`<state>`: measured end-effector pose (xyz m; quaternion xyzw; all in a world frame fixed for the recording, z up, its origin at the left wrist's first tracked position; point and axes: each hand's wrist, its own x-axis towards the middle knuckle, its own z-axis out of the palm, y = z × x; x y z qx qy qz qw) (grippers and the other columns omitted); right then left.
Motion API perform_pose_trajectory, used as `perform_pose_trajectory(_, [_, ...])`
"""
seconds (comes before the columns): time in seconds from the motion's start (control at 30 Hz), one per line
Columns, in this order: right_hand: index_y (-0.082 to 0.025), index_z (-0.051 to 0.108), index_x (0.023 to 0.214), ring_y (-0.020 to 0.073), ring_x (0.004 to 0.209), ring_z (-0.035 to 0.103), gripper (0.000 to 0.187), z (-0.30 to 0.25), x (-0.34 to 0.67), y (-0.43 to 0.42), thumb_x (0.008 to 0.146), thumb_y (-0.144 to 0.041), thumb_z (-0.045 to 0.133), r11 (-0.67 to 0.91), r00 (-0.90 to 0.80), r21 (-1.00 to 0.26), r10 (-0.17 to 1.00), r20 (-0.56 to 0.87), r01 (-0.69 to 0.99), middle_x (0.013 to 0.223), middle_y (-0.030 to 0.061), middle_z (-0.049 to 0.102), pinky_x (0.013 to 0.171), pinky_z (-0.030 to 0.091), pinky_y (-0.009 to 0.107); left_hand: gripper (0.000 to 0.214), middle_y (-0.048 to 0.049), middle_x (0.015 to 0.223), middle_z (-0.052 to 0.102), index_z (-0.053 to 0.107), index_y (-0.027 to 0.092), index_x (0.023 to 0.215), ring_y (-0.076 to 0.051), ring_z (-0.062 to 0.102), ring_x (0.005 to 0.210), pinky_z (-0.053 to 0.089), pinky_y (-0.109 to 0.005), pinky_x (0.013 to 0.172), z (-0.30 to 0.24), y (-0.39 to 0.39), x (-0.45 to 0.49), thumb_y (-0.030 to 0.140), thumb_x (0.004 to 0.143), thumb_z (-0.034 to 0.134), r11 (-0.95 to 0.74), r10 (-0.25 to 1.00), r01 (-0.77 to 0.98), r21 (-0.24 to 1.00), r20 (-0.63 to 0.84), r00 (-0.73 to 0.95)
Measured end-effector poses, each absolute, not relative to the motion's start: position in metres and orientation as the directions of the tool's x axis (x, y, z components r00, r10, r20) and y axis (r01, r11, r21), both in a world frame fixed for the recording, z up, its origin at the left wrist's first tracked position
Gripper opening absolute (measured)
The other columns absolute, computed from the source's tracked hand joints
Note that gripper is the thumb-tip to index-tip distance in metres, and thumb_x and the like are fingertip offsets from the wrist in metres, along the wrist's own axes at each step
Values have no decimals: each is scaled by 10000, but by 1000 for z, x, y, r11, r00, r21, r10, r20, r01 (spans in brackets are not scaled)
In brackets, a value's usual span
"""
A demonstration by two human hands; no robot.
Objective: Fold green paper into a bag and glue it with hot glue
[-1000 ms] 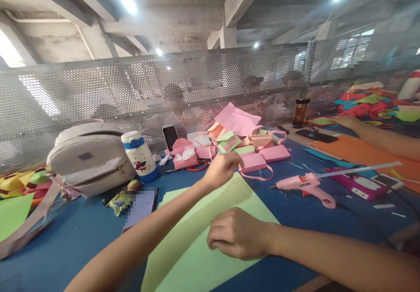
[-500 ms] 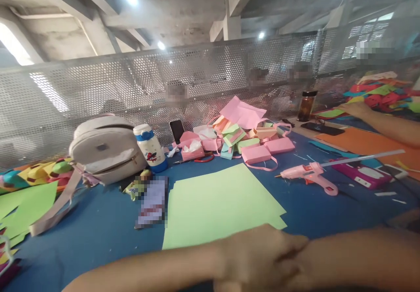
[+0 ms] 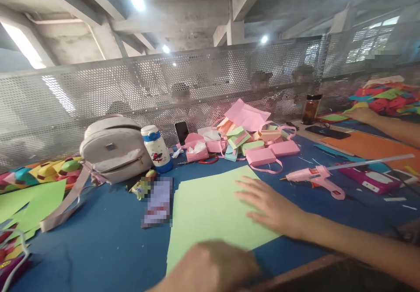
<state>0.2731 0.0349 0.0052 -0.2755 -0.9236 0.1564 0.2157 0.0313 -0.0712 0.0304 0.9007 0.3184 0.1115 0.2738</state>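
Light green paper sheets (image 3: 210,209) lie stacked on the blue table, their edges slightly out of line. My right hand (image 3: 265,204) rests over the right side of the top sheet, palm down, with its fingers spread and nothing in them. My left hand (image 3: 213,265) is over the near edge of the sheets at the bottom of the view. It is smeared by motion and its fingers are hidden. Right of the paper, a pink hot glue gun (image 3: 316,178) lies on its side, a long clear glue stick (image 3: 370,161) poking out of its back.
Small pink paper bags (image 3: 260,156) are heaped behind the paper. A backpack (image 3: 114,152), a white bottle (image 3: 156,149) and a patterned pouch (image 3: 159,202) stand or lie to the left. Another person's hand (image 3: 362,114) touches coloured paper at far right. A perforated metal screen (image 3: 203,77) backs the table.
My hands, which overlapped at the bottom, are now apart. The right one has reached forward onto the sheets with fingers spread; the left one stays low. The view has shifted slightly.
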Motion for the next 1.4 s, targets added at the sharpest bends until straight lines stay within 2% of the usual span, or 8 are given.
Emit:
perform_pose_trajectory(0.07, [-223, 488, 1432, 298, 1487, 223, 565, 0, 282, 50, 962, -537, 469, 603, -615, -615, 754, 232, 507, 1592, 112, 319, 1202, 208, 522, 450, -96, 1453, 526, 512, 309, 1352, -295, 514, 1307, 418, -423, 1090, 44, -50, 8, 422, 923, 585, -568, 794, 708, 420, 55, 605])
perform_pose_trajectory(0.2, [-290, 513, 1386, 295, 1477, 259, 585, -2, 295, 64, 909, -627, 485, 283, -477, -874, 876, 69, 395, 1583, 67, 344, 1192, 236, 504, 441, -115, 1342, 563, 513, 238, 1264, -275, 568, 1202, 453, -410, 1030, 43, 8, -44, 363, 856, 628, -332, 930, 871, 361, -27, 366])
perform_pose_trajectory(0.5, [-299, 522, 1380, 307, 1462, 293, 624, 16, 301, 55, 857, -639, 549, 61, -418, -953, 905, -73, 298, 1567, 61, 377, 1177, 276, 497, 669, -117, 1137, 592, 563, 196, 1080, -325, 578, 1080, 471, -386, 905, 32, 84, -56, 573, 584, 805, -212, 951, 957, 196, -183, 248])
perform_pose_trajectory(0.8, [-306, 575, 1297, 311, 1443, 330, 516, 12, 295, 47, 883, -606, 501, 172, -431, -917, 902, 0, 359, 1513, 61, 450, 1126, 365, 494, 656, -89, 1066, 610, 578, 205, 979, -307, 594, 1022, 483, -359, 843, 40, 99, -60, 597, 511, 817, -219, 938, 958, 187, -231, 259])
perform_pose_trajectory(0.97, [-287, 561, 1276, 324, 1357, 452, 497, 8, 290, 49, 897, -599, 481, 189, -496, -926, 868, 1, 328, 1475, 83, 483, 1042, 455, 475, 453, -111, 1224, 575, 539, 198, 1175, -271, 588, 1104, 457, -367, 960, 58, 92, -88, 505, 842, 539, -235, 960, 941, 243, -92, 263])
perform_pose_trajectory(1.13, [-266, 550, 1259, 308, 1346, 460, 448, -1, 290, 52, 934, -565, 472, 298, -568, -908, 819, 84, 295, 1455, 101, 485, 1083, 412, 459, 558, -78, 1579, 333, 338, 277, 1482, -298, 308, 1450, 335, -430, 1129, 71, 62, -108, 323, 929, 396, -316, 944, 907, 279, -7, 331])
perform_pose_trajectory(1.23, [-269, 512, 1292, 285, 1375, 422, 416, -3, 289, 50, 970, -521, 431, 388, -579, -865, 802, 148, 317, 1481, 101, 439, 1142, 338, 464, 620, -22, 1646, 198, 209, 312, 1555, -281, 146, 1514, 251, -469, 1180, 75, 45, -111, 265, 950, 337, -405, 911, 866, 294, 41, 411])
perform_pose_trajectory(1.4, [-284, 506, 1319, 279, 1421, 351, 390, -1, 293, 42, 994, -466, 392, 497, -573, -770, 791, 214, 399, 1482, 89, 434, 1182, 270, 477, 607, -27, 1651, 167, 154, 338, 1567, -282, 366, 1437, 400, -426, 1110, 70, 28, -118, 273, 977, 283, -404, 914, 813, 419, 146, 379])
